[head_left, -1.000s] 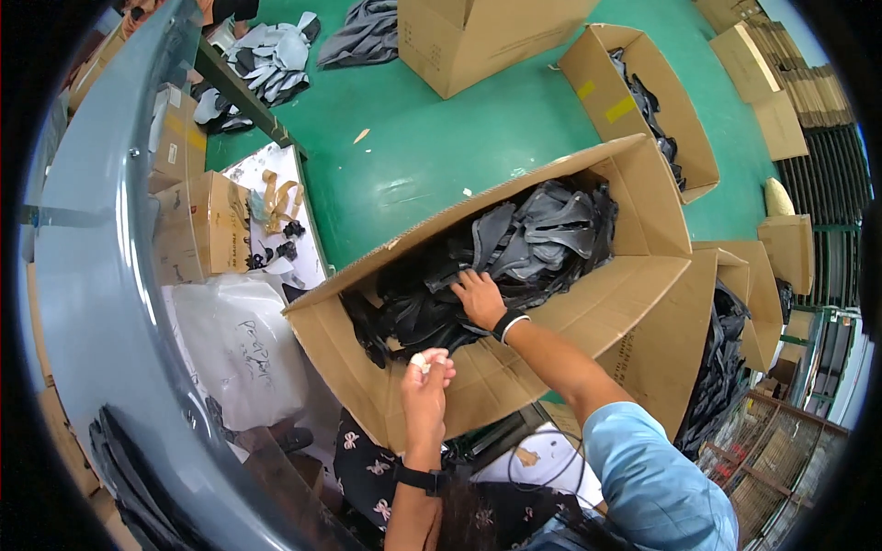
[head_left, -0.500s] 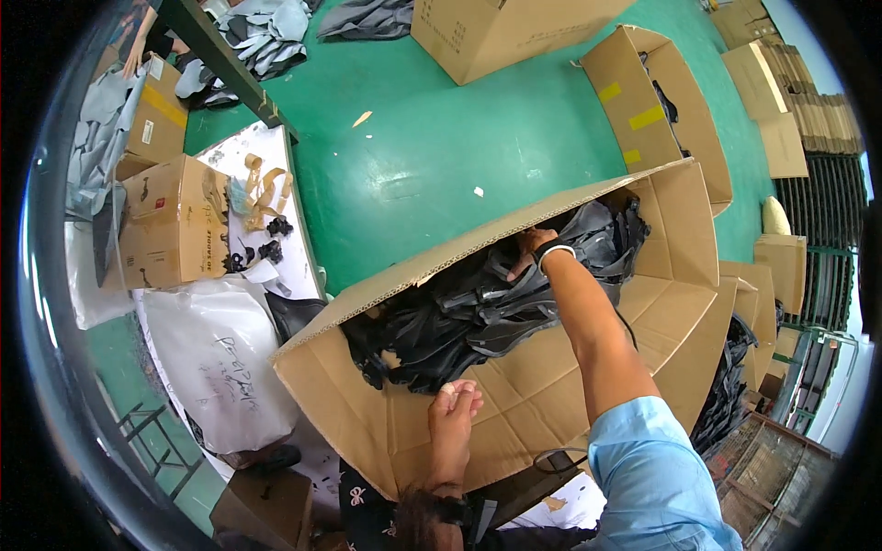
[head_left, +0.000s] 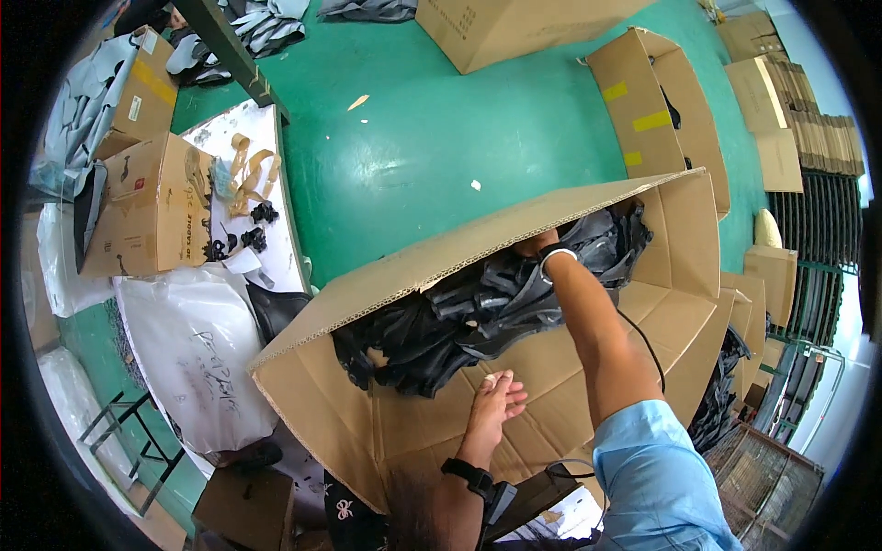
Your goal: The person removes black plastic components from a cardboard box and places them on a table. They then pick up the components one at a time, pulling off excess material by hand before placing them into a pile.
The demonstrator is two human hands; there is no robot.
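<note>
Right hand (head_left: 536,246) perhaps grasping boxed pieces (head_left: 478,312).

A right hand (head_left: 536,244) reaches deep into a large cardboard box (head_left: 367,418) of dark pieces (head_left: 478,308); the left hand (head_left: 493,404) rests on its near wall.

The big box (head_left: 514,303) is plain brown corrugated cardboard, matt and a bit rough. Inside it the dark pieces (head_left: 478,312) look like smooth, slightly shiny plastic or faux leather. Behind the box, the green floor (head_left: 441,129) is glossy painted stuff catching light. Left of the box, a white sack (head_left: 193,358) looks like crinkly, semi-matt plastic.
</note>
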